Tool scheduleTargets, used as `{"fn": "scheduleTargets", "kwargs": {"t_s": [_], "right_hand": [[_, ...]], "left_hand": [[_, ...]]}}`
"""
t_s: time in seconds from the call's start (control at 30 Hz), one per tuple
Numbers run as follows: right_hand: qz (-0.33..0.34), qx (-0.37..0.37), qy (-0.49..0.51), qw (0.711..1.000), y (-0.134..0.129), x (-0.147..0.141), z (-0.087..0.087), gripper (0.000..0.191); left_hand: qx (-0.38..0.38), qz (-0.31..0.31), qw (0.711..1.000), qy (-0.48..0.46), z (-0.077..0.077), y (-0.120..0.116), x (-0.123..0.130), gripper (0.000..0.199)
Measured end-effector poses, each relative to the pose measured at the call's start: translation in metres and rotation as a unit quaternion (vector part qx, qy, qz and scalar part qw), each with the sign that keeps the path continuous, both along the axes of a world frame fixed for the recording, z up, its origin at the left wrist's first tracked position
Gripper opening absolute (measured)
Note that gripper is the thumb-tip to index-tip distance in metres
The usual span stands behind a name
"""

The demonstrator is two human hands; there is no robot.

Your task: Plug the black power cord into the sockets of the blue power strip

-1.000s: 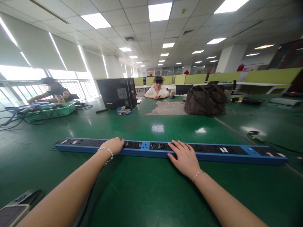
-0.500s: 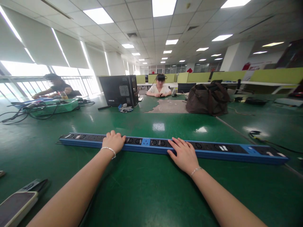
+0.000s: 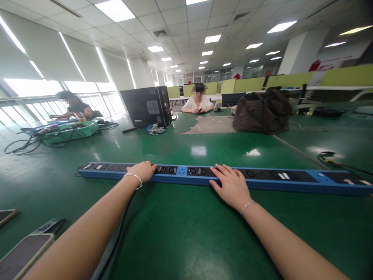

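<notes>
A long blue-and-black power strip (image 3: 182, 171) lies across the green table, its sockets facing up. My left hand (image 3: 143, 171) is closed over the strip left of its middle, and the fingers' far ends are hidden. Right of the middle, my right hand (image 3: 231, 186) rests on the strip with its fingers stretched out and a little apart. The thumb of that hand lies along the near blue edge. A black cable (image 3: 118, 237) runs beneath my left forearm.
Two phone-like flat objects (image 3: 27, 251) lie near left. A green basket (image 3: 72, 132) with cables stands far left. Beyond the strip are a black computer case (image 3: 144, 107), gloves (image 3: 155, 129) and a brown bag (image 3: 260, 112). Two people sit beyond, one opposite and one at left.
The view has shifted slightly. My left hand has rolled, its fingers now bent over the strip's far side. My right hand stays on the strip with its fingers out.
</notes>
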State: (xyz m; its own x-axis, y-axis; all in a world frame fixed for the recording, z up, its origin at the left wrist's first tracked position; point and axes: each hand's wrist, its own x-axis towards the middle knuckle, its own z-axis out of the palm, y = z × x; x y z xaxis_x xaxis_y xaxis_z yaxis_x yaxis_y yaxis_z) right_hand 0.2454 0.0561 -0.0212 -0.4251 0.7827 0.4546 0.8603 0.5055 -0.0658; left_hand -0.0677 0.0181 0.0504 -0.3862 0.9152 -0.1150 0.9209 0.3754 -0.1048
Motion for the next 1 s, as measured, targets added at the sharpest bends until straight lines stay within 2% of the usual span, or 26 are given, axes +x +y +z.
{"fn": "scheduleTargets", "kwargs": {"t_s": [0.13, 0.4, 0.57, 0.87, 1.0], "right_hand": [[0.0, 0.001, -0.001, 1.0, 0.001, 0.0, -0.001, 0.045], [-0.002, -0.004, -0.001, 1.0, -0.001, 0.0, 0.001, 0.045], [-0.001, -0.006, -0.001, 1.0, -0.002, 0.0, 0.002, 0.044], [0.003, -0.004, 0.007, 1.0, -0.002, 0.0, 0.002, 0.044], [0.001, -0.007, 0.007, 1.0, -0.003, 0.0, 0.003, 0.044]], "left_hand": [[0.018, 0.008, 0.999, 0.033, 0.002, -0.001, 0.006, 0.058], [-0.016, -0.095, 0.995, 0.037, 0.0, 0.0, -0.006, 0.053], [-0.016, -0.119, 0.991, 0.061, 0.0, -0.001, -0.003, 0.053], [-0.051, -0.17, 0.98, 0.09, 0.02, 0.002, -0.023, 0.042], [-0.046, -0.17, 0.981, 0.086, 0.022, 0.001, -0.023, 0.039]]}}
